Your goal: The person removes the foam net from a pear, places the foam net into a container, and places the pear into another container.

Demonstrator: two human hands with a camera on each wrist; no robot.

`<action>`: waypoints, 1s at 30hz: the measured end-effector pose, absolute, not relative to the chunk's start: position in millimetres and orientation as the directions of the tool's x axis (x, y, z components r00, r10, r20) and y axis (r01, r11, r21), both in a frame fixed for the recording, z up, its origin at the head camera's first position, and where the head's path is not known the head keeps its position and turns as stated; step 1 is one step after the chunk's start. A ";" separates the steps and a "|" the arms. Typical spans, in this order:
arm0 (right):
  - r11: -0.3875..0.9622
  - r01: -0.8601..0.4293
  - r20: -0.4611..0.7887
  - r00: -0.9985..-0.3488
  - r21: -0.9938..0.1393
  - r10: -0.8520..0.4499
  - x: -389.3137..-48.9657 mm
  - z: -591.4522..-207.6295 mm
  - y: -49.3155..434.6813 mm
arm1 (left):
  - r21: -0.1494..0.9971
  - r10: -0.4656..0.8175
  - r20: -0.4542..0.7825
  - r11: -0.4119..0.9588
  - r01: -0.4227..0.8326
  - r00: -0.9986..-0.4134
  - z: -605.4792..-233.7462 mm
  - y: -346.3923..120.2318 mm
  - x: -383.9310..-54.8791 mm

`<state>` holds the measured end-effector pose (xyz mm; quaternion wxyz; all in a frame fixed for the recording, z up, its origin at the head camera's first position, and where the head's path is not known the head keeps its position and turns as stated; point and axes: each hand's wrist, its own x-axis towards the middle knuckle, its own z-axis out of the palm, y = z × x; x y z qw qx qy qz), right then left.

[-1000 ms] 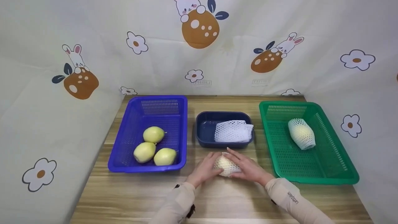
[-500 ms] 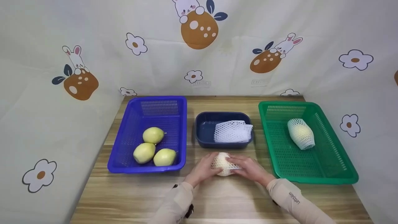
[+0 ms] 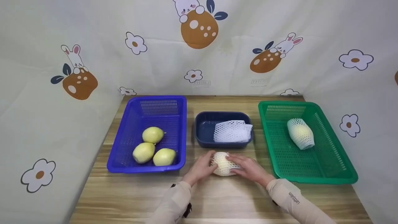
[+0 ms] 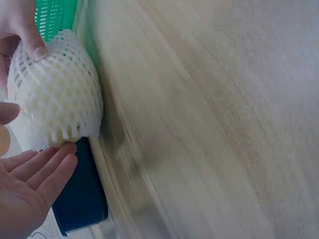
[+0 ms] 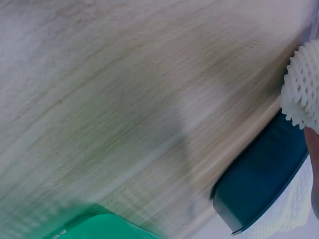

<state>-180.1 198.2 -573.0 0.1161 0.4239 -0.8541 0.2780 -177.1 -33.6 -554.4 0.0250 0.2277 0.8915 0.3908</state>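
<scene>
A pale yellow-green pear in a white foam net (image 3: 221, 164) lies on its side at the front middle of the table. My right hand (image 3: 250, 168) grips its right end, and in the left wrist view the right thumb (image 4: 35, 46) presses on the net. At the other end is my left hand (image 3: 200, 168), its fingers fairly straight and the fingertips (image 4: 69, 148) right at the net's edge. A bit of the pear's skin shows through that end. In the right wrist view only part of the netted pear (image 5: 305, 84) shows at the right edge.
A purple-blue basket (image 3: 183, 133) with 3 bare pears stands at left. Behind the hands, a dark blue tub (image 3: 203, 143) holds white foam nets (image 3: 231, 132). The green basket (image 3: 270, 155) at right contains another netted pear (image 3: 301, 133). A printed cloth hangs behind.
My left hand has eased leftward off the pear, uncovering more of the net. The right fingers have shifted from the top of the pear toward its right end.
</scene>
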 end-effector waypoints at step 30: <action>0.488 -0.788 0.436 -0.614 -0.375 -0.658 -180.0 -573.6 197.9 | 0.646 0.573 0.027 0.615 0.452 -0.819 -559.6 -26.8 -187.6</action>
